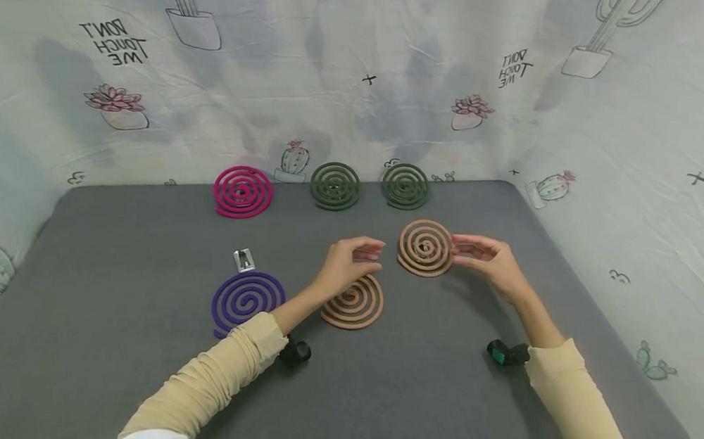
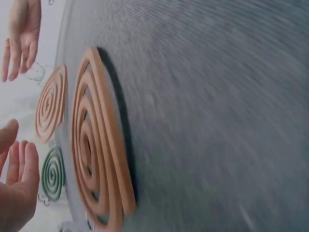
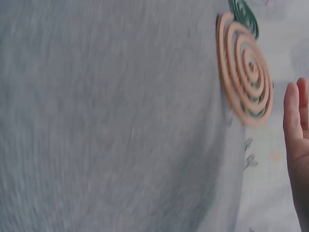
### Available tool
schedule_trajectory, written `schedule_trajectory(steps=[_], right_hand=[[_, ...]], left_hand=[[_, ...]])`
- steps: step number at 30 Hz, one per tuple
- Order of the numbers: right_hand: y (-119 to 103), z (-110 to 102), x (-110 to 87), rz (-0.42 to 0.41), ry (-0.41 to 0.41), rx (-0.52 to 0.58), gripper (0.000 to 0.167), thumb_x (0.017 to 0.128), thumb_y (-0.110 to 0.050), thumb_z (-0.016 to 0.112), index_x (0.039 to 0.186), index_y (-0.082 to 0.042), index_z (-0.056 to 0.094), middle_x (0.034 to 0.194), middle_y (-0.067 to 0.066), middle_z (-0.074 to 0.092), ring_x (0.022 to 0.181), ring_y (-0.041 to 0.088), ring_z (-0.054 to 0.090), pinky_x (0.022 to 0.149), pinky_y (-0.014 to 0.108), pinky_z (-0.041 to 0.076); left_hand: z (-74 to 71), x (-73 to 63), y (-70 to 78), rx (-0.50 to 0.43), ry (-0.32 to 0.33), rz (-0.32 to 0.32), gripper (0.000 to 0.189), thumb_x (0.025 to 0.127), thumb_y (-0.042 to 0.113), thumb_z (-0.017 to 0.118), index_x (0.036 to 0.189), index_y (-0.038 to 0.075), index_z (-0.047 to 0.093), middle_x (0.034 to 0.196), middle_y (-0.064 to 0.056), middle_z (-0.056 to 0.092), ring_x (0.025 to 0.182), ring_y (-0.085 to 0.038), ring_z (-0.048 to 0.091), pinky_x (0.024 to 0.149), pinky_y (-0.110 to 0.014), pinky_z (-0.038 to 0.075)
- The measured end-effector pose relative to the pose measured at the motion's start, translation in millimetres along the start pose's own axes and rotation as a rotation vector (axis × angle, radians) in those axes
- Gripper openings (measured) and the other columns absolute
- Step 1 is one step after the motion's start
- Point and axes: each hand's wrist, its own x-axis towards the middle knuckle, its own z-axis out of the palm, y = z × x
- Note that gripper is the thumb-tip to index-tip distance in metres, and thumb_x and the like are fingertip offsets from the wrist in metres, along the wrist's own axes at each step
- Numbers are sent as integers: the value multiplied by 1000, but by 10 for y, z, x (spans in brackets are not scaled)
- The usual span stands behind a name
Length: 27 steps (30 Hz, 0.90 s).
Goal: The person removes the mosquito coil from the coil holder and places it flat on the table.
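Observation:
Two light-brown mosquito coils lie on the grey surface in front of me. My left hand (image 1: 346,266) hovers over the far edge of the nearer brown coil (image 1: 352,305), fingers loosely bent and nothing between them. That coil (image 2: 99,145) looks large and close in the left wrist view. Beside the right edge of the farther brown coil (image 1: 425,249) is my right hand (image 1: 486,259), its fingers extended. The right wrist view shows a gap between this hand (image 3: 298,130) and the coil (image 3: 246,72). A small piece shows at the farther coil's centre.
Along the back stand a pink coil (image 1: 243,192) and two green coils, one in the middle (image 1: 335,186) and one to the right (image 1: 405,187). A purple coil (image 1: 247,301) lies left, with a small metal stand (image 1: 244,260) behind it. Printed cloth (image 1: 336,58) walls the back and sides.

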Motion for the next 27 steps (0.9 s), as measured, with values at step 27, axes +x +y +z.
schedule_trajectory(steps=[27], right_hand=[[202,-220,186,158,-35,-182,58,84,3,71,137,7,47,140,18,47,114,17,56,85,21,53]], left_hand=[[685,475,103,-122,310,-300,48,83,-10,68,128,0,60,137,-18,51,120,-36,53,96,-36,50]])
